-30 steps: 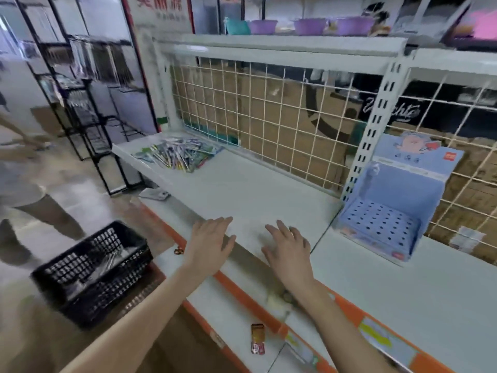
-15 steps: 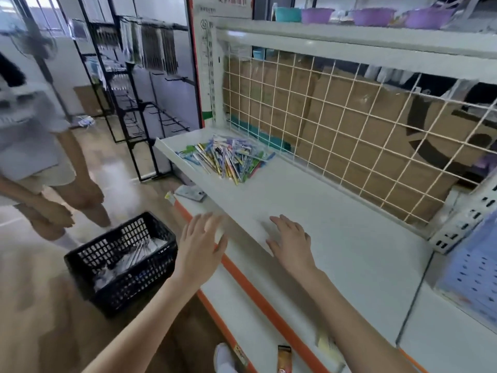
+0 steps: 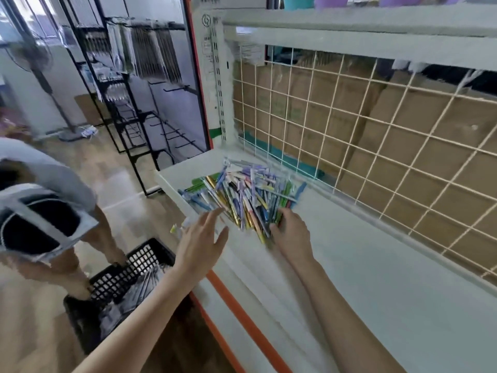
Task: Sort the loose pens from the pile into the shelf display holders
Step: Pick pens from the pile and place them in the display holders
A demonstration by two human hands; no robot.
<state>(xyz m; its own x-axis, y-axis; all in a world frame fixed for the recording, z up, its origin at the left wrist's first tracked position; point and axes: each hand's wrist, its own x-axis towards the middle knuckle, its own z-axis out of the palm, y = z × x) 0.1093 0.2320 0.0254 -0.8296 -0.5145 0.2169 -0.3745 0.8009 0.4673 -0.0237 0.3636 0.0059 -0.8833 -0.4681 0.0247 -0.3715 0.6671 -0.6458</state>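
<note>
Head view. The pile of pens (image 3: 242, 196) lies on the white shelf (image 3: 376, 278), at its far left end, just ahead of both hands. The right hand (image 3: 291, 234) rests at the near right edge of the pile, its fingers bent down among the pens; blur hides whether this grip has closed on any pen. The left hand (image 3: 200, 242) hovers over the front edge of the shelf, just left of the right hand, its grip wide, fingers straight and spread, the fingertips (image 3: 219, 211) reaching to the near left edge of the pile and holding nothing. Behind the pile, beyond both hands, stands a white wire grid (image 3: 376, 135) backed by brown cardboard. An orange strip (image 3: 242, 319) runs along the lower shelf edge, beneath the forearms. Below and left of the left hand, a black plastic basket (image 3: 113, 292) sits on the wooden floor (image 3: 107, 168). A second person (image 3: 48, 211) in grey bends at the basket's left side. Black wire racks (image 3: 129, 109) stand further left, well apart from both hands.
</note>
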